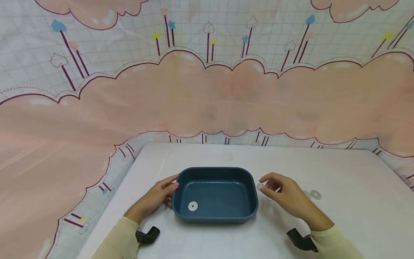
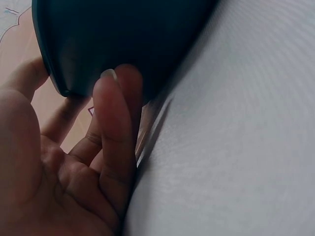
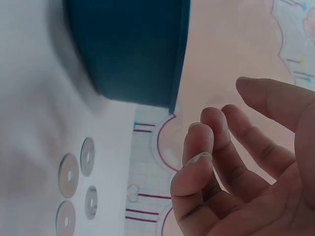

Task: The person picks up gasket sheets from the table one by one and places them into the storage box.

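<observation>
A dark blue rectangular plastic basin (image 1: 215,220) with rounded corners stands on the white table. One white washer (image 1: 192,206), round with a small centre hole, lies on its floor near the front left. My left hand (image 1: 160,196) holds the basin's left side, its fingers at the rim and wall. Just off the right wall hovers my right hand (image 1: 284,194), fingers loosely bent with nothing visible between them. Under and beside it several flat washers lie on the table, including a grey washer (image 1: 316,194) and a paler washer (image 3: 68,175).
The white tabletop (image 1: 258,158) extends behind the basin and to both sides. A patterned cloth (image 1: 207,100) with pink clouds hangs behind the table. Black wrist-camera mounts (image 1: 147,235) sit on both sleeves.
</observation>
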A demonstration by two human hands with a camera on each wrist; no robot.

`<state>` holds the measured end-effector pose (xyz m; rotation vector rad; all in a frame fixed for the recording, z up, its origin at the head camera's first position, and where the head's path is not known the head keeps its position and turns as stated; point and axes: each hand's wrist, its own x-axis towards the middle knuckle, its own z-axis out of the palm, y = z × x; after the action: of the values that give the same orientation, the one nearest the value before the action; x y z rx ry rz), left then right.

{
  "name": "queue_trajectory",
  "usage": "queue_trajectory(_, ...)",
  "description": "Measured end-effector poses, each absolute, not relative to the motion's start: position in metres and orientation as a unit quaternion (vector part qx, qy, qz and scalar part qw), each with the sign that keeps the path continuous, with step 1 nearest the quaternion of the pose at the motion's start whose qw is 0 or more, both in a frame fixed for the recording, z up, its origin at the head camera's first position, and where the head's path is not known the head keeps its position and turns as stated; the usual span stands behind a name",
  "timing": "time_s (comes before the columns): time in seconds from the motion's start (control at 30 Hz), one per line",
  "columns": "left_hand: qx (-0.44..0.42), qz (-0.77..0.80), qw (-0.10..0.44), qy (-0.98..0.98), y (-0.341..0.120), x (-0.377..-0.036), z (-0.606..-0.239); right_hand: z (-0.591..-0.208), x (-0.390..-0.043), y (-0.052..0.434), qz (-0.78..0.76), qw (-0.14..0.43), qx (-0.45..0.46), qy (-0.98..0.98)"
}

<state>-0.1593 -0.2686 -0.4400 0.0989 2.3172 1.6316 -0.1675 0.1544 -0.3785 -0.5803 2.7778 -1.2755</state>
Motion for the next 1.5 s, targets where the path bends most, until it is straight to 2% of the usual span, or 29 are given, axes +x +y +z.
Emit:
queue_trajectory(0.33, 0.018, 0.563, 0.15, 0.812, -0.271, -0.159, -0.443, -0.389, -0.176, 0.164, -0.397, 0.034, -0.184, 0.899)
queue_trajectory(0.53, 0.041, 0.561, 0.152, 0.813, -0.268, -0.163, -0.442, -0.397, -0.185, 0.174, -0.384, 0.06, -0.159, 0.908)
queue_trajectory(0.83, 0.016, 0.56, 0.149, 0.815, -0.265, -0.167, -0.442, -0.411, -0.196, 0.184, -0.386, 0.1, -0.15, 0.904)
queue_trajectory(1.5, 0.008, 0.569, 0.148, 0.809, -0.261, -0.164, -0.441, -0.424, -0.197, 0.184, -0.326, 0.089, -0.124, 0.933)
